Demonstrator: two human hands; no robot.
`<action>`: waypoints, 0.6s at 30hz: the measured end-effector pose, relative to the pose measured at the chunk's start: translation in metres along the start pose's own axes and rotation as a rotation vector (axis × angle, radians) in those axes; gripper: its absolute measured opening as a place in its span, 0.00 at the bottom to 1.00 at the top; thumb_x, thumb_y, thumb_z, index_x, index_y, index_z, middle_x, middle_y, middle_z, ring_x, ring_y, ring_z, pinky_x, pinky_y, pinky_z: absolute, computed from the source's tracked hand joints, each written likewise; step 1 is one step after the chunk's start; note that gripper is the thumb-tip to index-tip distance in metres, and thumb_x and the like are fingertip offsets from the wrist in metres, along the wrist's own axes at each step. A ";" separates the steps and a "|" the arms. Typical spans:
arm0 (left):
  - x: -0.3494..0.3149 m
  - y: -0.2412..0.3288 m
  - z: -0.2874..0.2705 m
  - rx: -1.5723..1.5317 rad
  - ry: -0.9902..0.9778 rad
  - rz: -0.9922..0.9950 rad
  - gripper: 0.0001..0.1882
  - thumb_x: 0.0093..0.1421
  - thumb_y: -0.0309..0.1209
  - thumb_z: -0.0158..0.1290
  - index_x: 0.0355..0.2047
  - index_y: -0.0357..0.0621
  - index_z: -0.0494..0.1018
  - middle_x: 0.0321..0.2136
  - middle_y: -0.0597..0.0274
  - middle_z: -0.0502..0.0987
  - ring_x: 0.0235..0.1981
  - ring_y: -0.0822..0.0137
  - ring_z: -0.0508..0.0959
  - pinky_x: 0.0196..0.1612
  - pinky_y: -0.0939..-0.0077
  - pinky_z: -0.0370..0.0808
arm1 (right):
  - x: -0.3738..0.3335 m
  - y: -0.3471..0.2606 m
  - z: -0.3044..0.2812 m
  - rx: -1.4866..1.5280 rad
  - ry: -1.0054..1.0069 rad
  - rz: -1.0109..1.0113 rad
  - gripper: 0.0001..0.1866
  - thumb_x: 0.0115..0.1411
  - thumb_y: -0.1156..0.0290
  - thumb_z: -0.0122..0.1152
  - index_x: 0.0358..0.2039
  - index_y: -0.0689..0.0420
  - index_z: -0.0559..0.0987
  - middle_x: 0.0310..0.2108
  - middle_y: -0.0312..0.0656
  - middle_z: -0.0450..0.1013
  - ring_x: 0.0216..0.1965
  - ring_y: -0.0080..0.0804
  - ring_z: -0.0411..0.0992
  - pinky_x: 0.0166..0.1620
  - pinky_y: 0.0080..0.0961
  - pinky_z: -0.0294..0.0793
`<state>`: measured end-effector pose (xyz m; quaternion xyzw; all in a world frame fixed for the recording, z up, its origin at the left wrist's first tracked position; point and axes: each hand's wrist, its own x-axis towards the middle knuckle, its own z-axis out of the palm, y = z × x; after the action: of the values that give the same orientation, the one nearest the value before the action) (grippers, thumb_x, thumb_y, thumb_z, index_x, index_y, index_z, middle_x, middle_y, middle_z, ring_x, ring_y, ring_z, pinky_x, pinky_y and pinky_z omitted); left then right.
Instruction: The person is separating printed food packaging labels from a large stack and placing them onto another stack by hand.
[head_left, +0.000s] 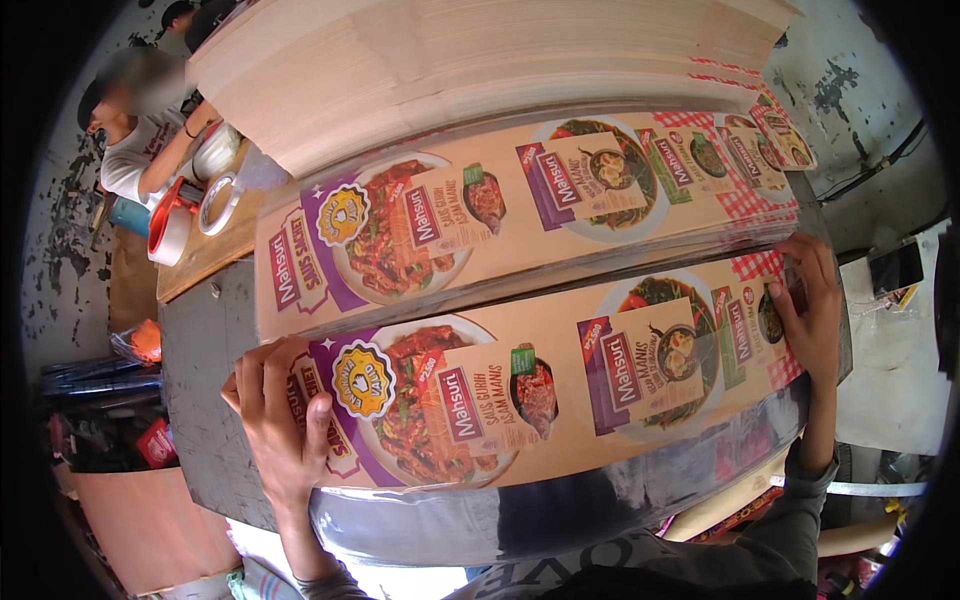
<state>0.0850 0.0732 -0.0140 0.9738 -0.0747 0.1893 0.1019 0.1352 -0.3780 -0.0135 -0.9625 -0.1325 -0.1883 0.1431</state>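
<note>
Both arms are extended forward from the lower edge and spread wide apart. The left hand [283, 420] is laid flat, palm down, its fingers [262, 372] stretched forward and held close together, the thumb angled up beside them. The right hand [815, 305] is raised at the far side, its fingers curled inward at the tips. The right forearm is covered by a grey sleeve.

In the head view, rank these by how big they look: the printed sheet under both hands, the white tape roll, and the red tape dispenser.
1. Printed sheet, by far the largest, spanning from the left hand to the right hand.
2 and 3. Red tape dispenser and white tape roll look about alike; both sit farther away, so their ranking is unsure.
</note>
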 end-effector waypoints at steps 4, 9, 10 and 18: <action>-0.001 0.003 -0.003 0.061 -0.020 -0.021 0.20 0.56 0.46 0.46 0.35 0.39 0.70 0.28 0.57 0.68 0.33 0.59 0.67 0.44 0.65 0.55 | 0.001 0.000 -0.001 0.014 -0.004 -0.022 0.16 0.50 0.68 0.58 0.39 0.61 0.71 0.42 0.49 0.66 0.43 0.46 0.65 0.45 0.32 0.64; -0.003 -0.002 -0.003 0.094 0.033 0.046 0.15 0.55 0.39 0.50 0.33 0.39 0.71 0.26 0.59 0.67 0.29 0.60 0.66 0.41 0.67 0.58 | 0.000 0.002 -0.002 0.052 -0.012 -0.027 0.17 0.51 0.67 0.57 0.40 0.61 0.71 0.42 0.49 0.66 0.43 0.45 0.65 0.44 0.31 0.64; -0.003 -0.004 -0.003 0.051 0.012 0.047 0.15 0.55 0.39 0.50 0.34 0.38 0.71 0.27 0.58 0.68 0.30 0.60 0.67 0.41 0.66 0.59 | -0.001 0.004 -0.002 0.053 -0.011 -0.040 0.18 0.50 0.66 0.57 0.40 0.61 0.70 0.42 0.49 0.66 0.43 0.45 0.65 0.44 0.31 0.64; -0.026 -0.016 -0.011 -0.174 0.004 0.059 0.23 0.61 0.43 0.41 0.41 0.31 0.69 0.43 0.47 0.70 0.43 0.53 0.73 0.43 0.66 0.71 | -0.006 0.007 -0.002 0.076 -0.040 -0.129 0.28 0.45 0.57 0.59 0.44 0.60 0.70 0.45 0.49 0.64 0.46 0.47 0.64 0.48 0.34 0.62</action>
<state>0.0605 0.0938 -0.0162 0.9583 -0.1191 0.1868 0.1806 0.1315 -0.3865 -0.0155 -0.9495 -0.2040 -0.1725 0.1643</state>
